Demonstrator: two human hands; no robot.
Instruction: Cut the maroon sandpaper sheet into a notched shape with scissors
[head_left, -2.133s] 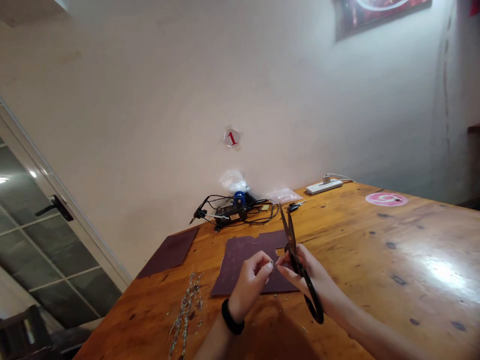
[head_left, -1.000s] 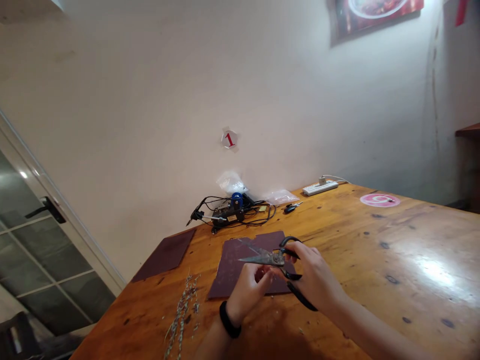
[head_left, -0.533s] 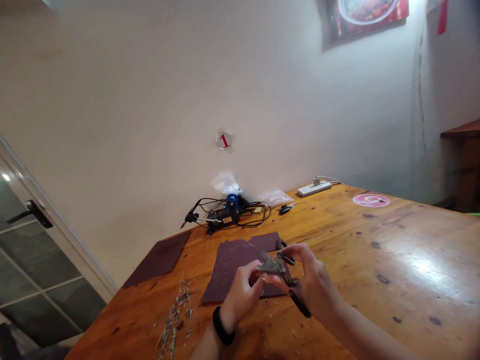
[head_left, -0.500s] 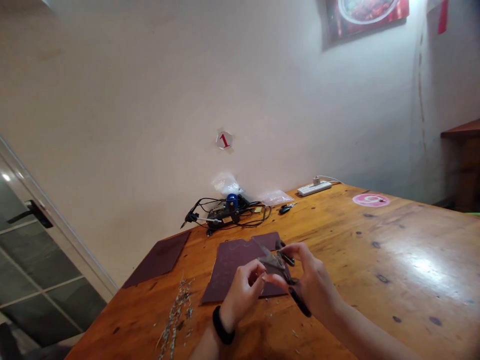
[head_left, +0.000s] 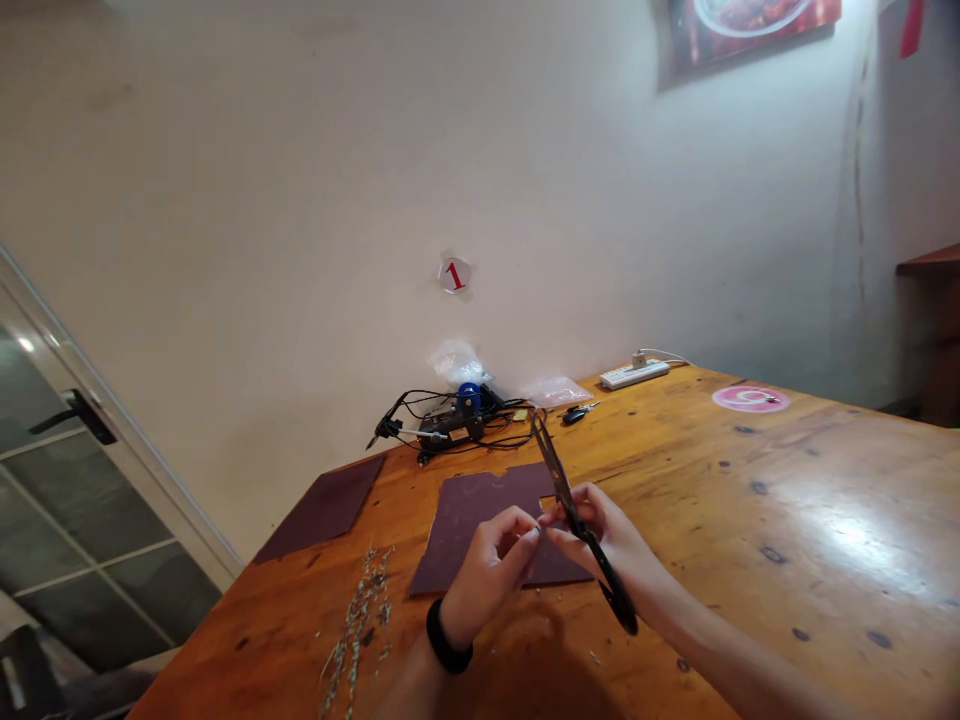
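My right hand (head_left: 604,530) holds a pair of dark scissors (head_left: 556,468), blades pointing up and away from me, handles hanging below the palm. Its thumb and fingertips also meet near my left fingertips. My left hand (head_left: 499,550), with a black band on the wrist, is closed in a pinch; whatever sits between its fingertips is too small to name. Both hands are above a dark maroon board (head_left: 472,520) lying on the wooden table. To the left of them lies a loose row of small, thin, silvery pieces (head_left: 360,620).
Another maroon board (head_left: 326,510) lies at the table's left edge. Along the wall are a black device with cables (head_left: 454,425), clear plastic bags (head_left: 559,391), a small black-handled tool (head_left: 577,413) and a white power strip (head_left: 634,375). A pink round sticker (head_left: 750,399) is at right.
The scissors have turned in my right hand, from spread blades pointing left to blades together pointing upward. My left hand stays pinched in nearly the same place. The view has shifted slightly.
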